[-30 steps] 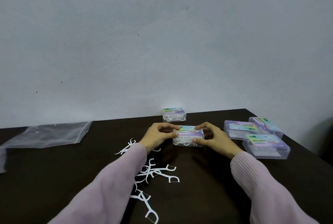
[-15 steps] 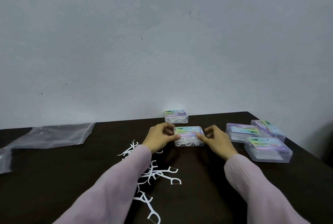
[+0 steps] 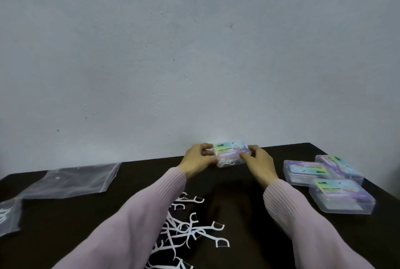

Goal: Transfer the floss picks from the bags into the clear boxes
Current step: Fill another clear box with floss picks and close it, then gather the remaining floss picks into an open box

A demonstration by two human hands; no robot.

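Pushing filled clear box (image 3: 230, 154) back to the wall since 0.5 s ago (probably stacked on the rear box, hard to tell). Left hand (image 3: 198, 159) and right hand (image 3: 258, 161) pinch its ends, fingers curled; loose floss picks (image 3: 192, 228) lie near.

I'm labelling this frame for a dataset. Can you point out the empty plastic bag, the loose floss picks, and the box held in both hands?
empty plastic bag (image 3: 71, 180): head view, middle of the flat clear film.
loose floss picks (image 3: 190, 228): head view, centre of the white pile.
held box (image 3: 230, 149): head view, colourful lid label.
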